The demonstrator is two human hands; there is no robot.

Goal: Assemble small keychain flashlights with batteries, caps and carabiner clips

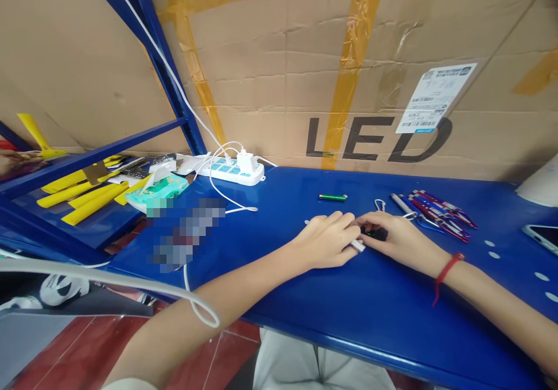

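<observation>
Two hands meeting palm-down on blue table (392, 314), left hand (325, 242) fingers pinching white piece (357, 245), right hand (399, 239) fingers closed on dark part (374, 233)

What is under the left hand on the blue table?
Under the left hand, a small white cylindrical piece pokes out past the fingers, lying on the blue table. The rest of it is covered by the hand.

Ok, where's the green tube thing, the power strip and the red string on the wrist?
green tube (332, 197), head view, middle of its barrel.
power strip (235, 171), head view, top face beside the white plug.
red string (445, 268), head view, the loop on the right wrist.
</observation>
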